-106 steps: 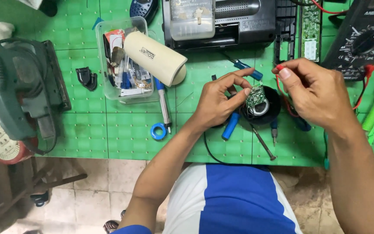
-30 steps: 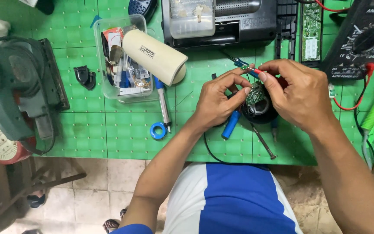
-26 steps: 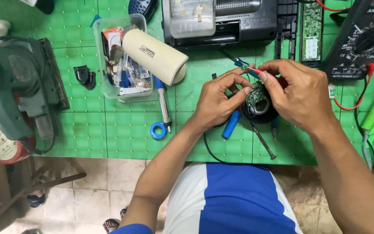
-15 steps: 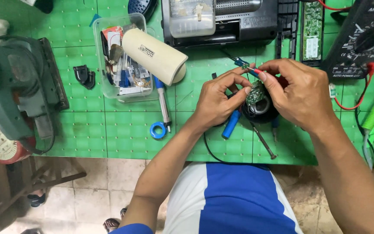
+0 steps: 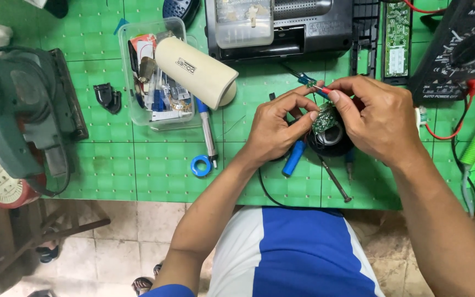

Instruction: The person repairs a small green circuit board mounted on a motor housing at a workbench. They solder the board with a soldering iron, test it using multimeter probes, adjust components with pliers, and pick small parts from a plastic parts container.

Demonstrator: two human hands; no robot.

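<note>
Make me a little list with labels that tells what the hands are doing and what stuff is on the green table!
Left hand: grips a small round black part with a green circuit board on it.
Right hand: pinches a small screwdriver with a blue and red handle, tip hidden at the board.
Under the hands: blue cylinder, thin black wire.
Left of hands: clear box of small parts, cream tube lying across it, blue ring.
Far left: green power tool.
Top right: black meter with red leads.
Surface: green gridded mat.
</note>
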